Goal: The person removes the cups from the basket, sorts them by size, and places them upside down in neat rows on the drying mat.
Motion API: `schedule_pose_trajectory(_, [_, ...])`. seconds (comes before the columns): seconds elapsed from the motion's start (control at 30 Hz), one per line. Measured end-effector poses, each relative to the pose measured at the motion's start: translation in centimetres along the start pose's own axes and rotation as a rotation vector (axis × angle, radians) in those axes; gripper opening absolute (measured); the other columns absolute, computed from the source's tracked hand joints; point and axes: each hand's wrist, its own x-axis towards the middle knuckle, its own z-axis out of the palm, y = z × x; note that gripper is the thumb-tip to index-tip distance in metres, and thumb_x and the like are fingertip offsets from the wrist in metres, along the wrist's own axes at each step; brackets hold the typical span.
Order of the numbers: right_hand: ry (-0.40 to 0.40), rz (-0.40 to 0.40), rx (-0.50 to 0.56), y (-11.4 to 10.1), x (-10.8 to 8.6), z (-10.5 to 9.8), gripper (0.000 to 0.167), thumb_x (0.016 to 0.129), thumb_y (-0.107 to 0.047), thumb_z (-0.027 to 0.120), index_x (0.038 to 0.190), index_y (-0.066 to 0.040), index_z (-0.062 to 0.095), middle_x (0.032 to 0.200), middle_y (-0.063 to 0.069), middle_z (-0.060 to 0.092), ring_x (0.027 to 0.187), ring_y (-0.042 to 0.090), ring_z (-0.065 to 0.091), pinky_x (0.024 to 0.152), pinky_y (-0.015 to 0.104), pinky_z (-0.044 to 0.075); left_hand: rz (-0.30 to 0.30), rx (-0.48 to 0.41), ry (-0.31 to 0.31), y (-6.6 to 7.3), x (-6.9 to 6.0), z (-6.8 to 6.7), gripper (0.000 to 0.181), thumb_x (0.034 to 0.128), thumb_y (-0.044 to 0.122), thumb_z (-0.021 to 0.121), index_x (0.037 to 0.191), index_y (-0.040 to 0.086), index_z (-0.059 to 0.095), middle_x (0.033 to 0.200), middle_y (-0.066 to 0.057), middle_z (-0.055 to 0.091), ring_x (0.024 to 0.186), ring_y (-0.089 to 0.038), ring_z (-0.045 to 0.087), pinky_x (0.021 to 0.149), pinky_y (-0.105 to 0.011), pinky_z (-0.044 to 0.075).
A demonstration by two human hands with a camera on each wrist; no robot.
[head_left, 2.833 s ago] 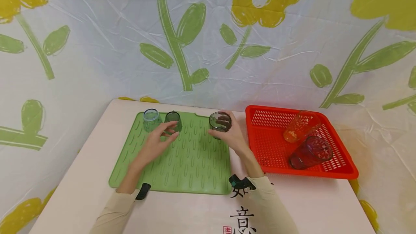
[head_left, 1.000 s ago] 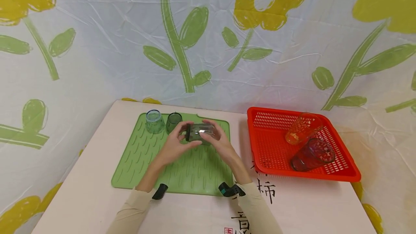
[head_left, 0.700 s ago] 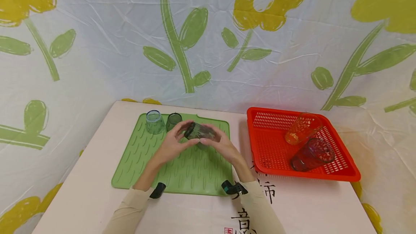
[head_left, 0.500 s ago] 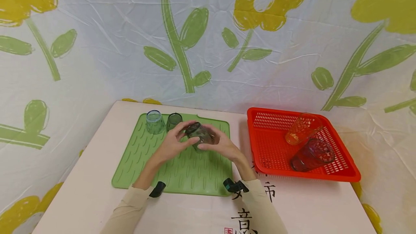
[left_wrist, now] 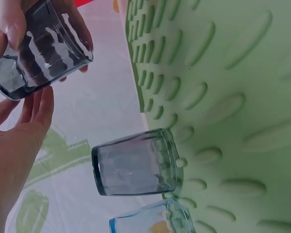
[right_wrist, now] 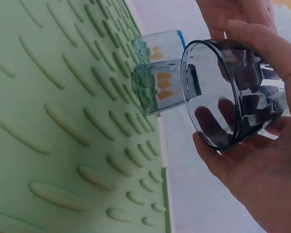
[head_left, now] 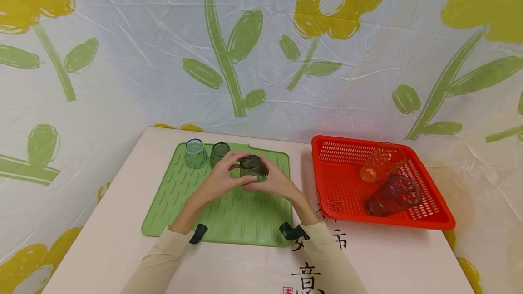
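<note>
Both hands hold a smoky grey glass above the green drying mat. My left hand grips it from the left, thumb in front and fingers behind. From the right, my right hand wraps round its side. In the right wrist view the open mouth of the glass faces the mat. On the back left of the mat stand a pale blue glass and a smaller-looking grey glass. In the left wrist view the standing grey glass has its thick dark end away from the mat.
Right of the mat sits a red perforated basket. Inside lean an orange-tinted glass and a dark purple-red glass. A flowered cloth hangs behind the table.
Earlier the right hand alone held the grey glass at the mat's right. Then it came left, the left hand joined, and the glass turned from sideways to nearly upright, mouth down.
</note>
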Motion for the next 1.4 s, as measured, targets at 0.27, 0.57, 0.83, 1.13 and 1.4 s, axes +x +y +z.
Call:
schedule_pose_trajectory(0.27, [0.035,0.001,-0.049,0.3,0.7,-0.1,0.070,0.084,-0.022,0.087,0.143,-0.014,0.051,0.131,0.004,0.062,0.118,0.020,0.059,0.098,0.042,0.050,0.001,0.046,-0.023,-0.6,-0.3,-0.9,0.058,0.0972,0.015,0.074,0.150,0.006,0.050,0.134,-0.014,0.054,0.120,-0.032,0.057,0.101,-0.056,0.049])
schedule_pose_trajectory(0.57, [0.138,0.065,-0.072,1.1,1.5,-0.2,0.086,0.084,-0.033,0.087,0.155,-0.017,0.040,0.140,0.004,0.057,0.132,0.025,0.053,0.106,0.053,0.046,0.007,0.123,-0.007,-1.6,-1.2,-2.4,0.050,0.1014,0.018,0.068,0.147,0.003,0.053,0.125,-0.015,0.060,0.115,-0.035,0.061,0.097,-0.056,0.051])
schedule_pose_trajectory(0.83, [0.231,0.095,-0.074,2.0,2.2,-0.3,0.088,0.083,-0.036,0.087,0.154,-0.018,0.038,0.142,0.007,0.055,0.135,0.028,0.050,0.107,0.056,0.044,0.001,0.184,0.031,-2.6,-2.7,-4.0,0.044,0.1010,0.013,0.068,0.142,0.002,0.057,0.125,-0.018,0.062,0.111,-0.032,0.063,0.091,-0.041,0.054])
schedule_pose_trajectory(1.13, [0.312,0.088,-0.041,3.2,3.3,0.1,0.088,0.085,-0.032,0.087,0.155,-0.014,0.037,0.140,0.012,0.057,0.133,0.031,0.052,0.107,0.056,0.043,0.014,0.235,0.077,-4.0,-4.2,-5.6,0.039,0.1011,0.006,0.066,0.139,-0.001,0.060,0.124,-0.020,0.064,0.104,-0.027,0.063,0.083,-0.034,0.055])
schedule_pose_trajectory(1.4, [0.317,0.096,-0.028,4.3,4.4,0.4,0.084,0.086,-0.031,0.086,0.153,-0.012,0.037,0.141,0.012,0.056,0.132,0.030,0.053,0.105,0.054,0.045,0.055,0.296,0.123,-5.7,-5.5,-7.0,0.035,0.0982,-0.002,0.067,0.132,-0.008,0.062,0.117,-0.026,0.065,0.096,-0.026,0.064,0.075,-0.030,0.054])
